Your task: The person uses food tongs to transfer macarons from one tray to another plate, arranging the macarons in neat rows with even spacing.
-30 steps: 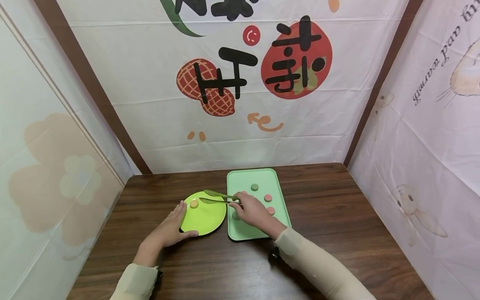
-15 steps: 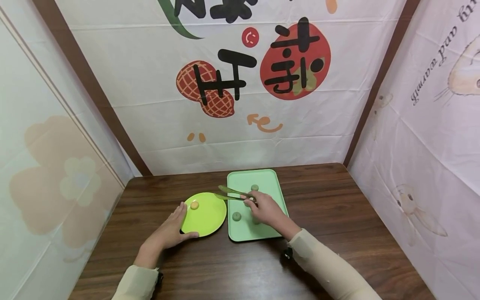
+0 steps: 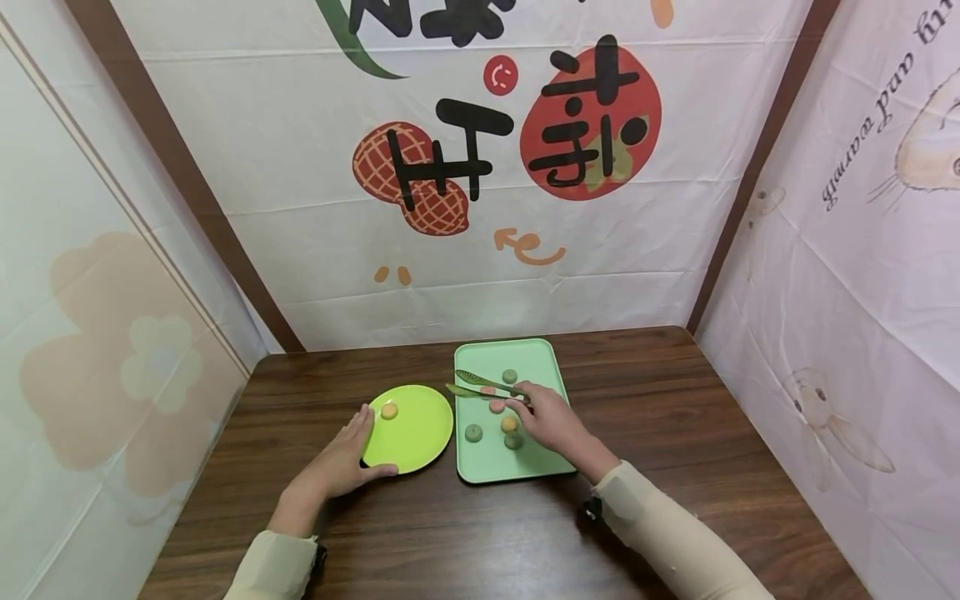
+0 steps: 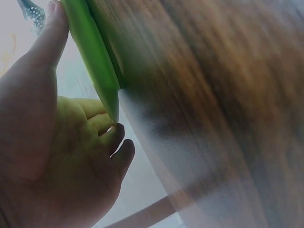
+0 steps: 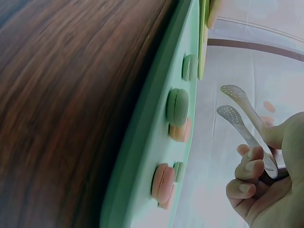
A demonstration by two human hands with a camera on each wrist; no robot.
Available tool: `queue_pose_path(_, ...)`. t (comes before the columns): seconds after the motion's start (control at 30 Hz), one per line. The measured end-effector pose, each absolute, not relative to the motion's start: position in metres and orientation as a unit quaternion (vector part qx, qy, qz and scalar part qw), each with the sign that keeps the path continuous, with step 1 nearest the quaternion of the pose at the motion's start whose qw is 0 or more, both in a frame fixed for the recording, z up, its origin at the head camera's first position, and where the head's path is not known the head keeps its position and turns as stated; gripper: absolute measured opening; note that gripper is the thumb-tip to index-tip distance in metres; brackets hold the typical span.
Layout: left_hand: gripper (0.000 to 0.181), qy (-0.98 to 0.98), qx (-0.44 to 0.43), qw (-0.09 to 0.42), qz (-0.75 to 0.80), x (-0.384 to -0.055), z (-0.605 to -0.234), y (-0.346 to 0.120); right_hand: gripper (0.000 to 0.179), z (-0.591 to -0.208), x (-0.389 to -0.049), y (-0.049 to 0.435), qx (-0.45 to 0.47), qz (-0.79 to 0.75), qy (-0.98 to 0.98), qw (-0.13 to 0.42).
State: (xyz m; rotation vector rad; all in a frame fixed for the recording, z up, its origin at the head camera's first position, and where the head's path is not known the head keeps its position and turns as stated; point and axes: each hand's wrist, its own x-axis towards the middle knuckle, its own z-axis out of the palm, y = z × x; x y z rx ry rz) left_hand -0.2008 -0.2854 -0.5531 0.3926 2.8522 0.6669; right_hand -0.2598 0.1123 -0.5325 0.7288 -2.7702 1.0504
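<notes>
My left hand rests against the near-left rim of a yellow-green plate, thumb and fingers spread along the edge. One yellow macaron lies on the plate's far-left part. With my right hand I grip green tongs whose perforated tips stand apart with nothing between them. They hover over the left side of a mint-green tray. On it sit green macarons, pink macarons and a yellow macaron. My right hand hides part of the tray in the head view.
Plate and tray stand side by side on a brown wood-grain table. A white printed cloth hangs behind the table's far edge, and more cloth panels rise at both sides.
My right hand has moved the tongs rightward from above the plate to above the tray, uncovering several macarons. My left hand has stayed at the plate's rim.
</notes>
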Motion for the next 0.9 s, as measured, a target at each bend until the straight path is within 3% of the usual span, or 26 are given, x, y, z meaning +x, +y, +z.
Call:
queue_pose_path(0.33,0.127,0.96,0.132,0.095,0.227,-0.199,-0.551,-0.284,0.041,-0.531,-0.26,0.131,0.206,0.352,-0.912,0.037)
queue_pose_path(0.9,0.128,0.962,0.131,0.093,0.222,-0.2,-0.552,-0.284,0.034,-0.536,-0.266,0.158,0.177,0.343,-0.921,0.054)
